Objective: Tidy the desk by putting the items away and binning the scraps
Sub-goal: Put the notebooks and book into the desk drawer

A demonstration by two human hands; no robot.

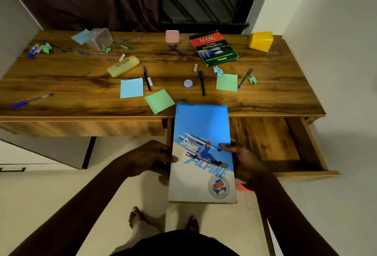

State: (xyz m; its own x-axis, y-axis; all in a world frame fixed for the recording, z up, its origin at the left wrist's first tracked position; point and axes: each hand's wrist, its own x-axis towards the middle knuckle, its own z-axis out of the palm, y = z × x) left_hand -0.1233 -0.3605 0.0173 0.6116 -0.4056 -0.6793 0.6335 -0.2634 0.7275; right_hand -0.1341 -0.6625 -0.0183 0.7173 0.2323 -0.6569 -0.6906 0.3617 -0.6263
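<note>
A blue-and-white notebook [202, 153] with a skier on its cover is gripped at both long edges, the left hand [152, 158] clasped on its left side and the right hand [242, 161] on its right, with the thumbs laid over the cover. The notebook is held in front of the wooden tabletop [81, 76], its far end reaching the front edge, partly over an open drawer [285, 145] that is pulled out just right of the right hand. Beyond the hands, a green sticky note [159, 101] is seen overhanging the front edge, with a blue sticky note [131, 88] beside it and a black pen [146, 78] touching that note's right side. A small round tin [188, 83] and another dark pen [201, 82] are laid straight ahead of the notebook, and a second green sticky note [226, 82] is set further right, with a crumpled blue scrap [218, 70] at its far corner and a crumpled green scrap [252, 79] near a blue pen [244, 77]. A green-and-red book [213, 47] and a yellow container [260, 41] are placed at the far right, a pink box [172, 36] at the back centre. Far left of the hands, a tipped clear plastic tub [99, 38], a yellow pencil case [123, 66] and more pens are scattered.
</note>
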